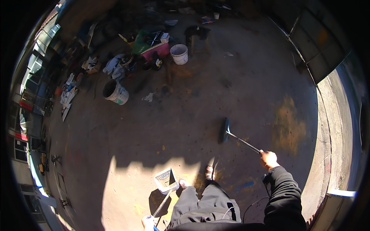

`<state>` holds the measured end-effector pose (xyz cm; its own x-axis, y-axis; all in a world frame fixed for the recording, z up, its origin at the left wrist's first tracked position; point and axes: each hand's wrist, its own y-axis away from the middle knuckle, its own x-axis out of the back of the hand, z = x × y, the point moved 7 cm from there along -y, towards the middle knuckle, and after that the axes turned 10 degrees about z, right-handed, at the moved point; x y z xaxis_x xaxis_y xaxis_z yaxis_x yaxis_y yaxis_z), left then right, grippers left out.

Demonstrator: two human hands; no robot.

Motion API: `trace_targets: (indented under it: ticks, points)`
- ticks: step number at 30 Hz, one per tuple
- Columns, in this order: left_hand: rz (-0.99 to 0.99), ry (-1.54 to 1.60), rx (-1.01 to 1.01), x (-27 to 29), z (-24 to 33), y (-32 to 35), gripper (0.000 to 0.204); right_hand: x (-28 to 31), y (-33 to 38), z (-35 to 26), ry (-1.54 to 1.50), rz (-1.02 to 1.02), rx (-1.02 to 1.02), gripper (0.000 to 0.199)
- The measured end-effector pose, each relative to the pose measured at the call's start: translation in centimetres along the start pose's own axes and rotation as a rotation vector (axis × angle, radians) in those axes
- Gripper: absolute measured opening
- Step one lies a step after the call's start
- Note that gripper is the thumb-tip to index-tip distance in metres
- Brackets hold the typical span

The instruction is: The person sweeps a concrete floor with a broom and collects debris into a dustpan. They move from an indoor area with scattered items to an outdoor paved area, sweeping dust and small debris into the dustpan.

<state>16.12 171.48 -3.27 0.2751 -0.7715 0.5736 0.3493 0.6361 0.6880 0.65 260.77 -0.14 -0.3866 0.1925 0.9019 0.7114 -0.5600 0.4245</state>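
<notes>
Two hands work a stained concrete floor (200, 96): the right hand (268, 159) grips a long-handled broom (224, 131) stretched ahead, the left hand (148, 222) clasps a white dustpan (166, 180) set down beside the person's feet.

An outdoor work yard or rooftop of a building site: a bare, stained concrete floor (216, 88) in hard sunlight, buckets (179, 54) and a tipped pail (115, 92), heaps of tools, rags and boxes (152, 44) along one edge, a low wall (335, 127) opposite
</notes>
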Motion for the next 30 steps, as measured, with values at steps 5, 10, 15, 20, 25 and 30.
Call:
trace_targets:
  ticks: [5, 10, 15, 20, 25, 30]
  points:
    - [0.039, -0.027, -0.06, -1.2, 1.4, 2.3, 0.009, 2.4, 4.8, 0.6, 0.063, -0.041, 0.112, 0.042]
    - [-0.018, -0.04, -0.049, -3.2, 1.3, 2.3, 0.01, 0.1, 9.1, -7.1, -0.106, 0.022, 0.319, 0.034]
    - [-0.065, 0.042, 0.001, -4.1, 0.4, 1.7, 0.005, -3.0, 9.5, -24.1, -0.185, -0.103, 0.561, 0.036]
    - [-0.059, -0.101, -0.052, -1.9, -0.4, 4.1, 0.01, -3.9, 8.5, -41.0, -0.339, -0.111, 0.681, 0.045]
    - [0.068, -0.116, 0.036, -1.0, -0.7, 4.9, 0.01, -2.9, 6.4, -51.6, -0.336, 0.036, 0.805, 0.026]
    - [0.131, -0.117, 0.079, -0.3, -0.4, 4.7, 0.011, -2.7, 1.1, -53.2, -0.212, 0.061, 0.825, 0.021]
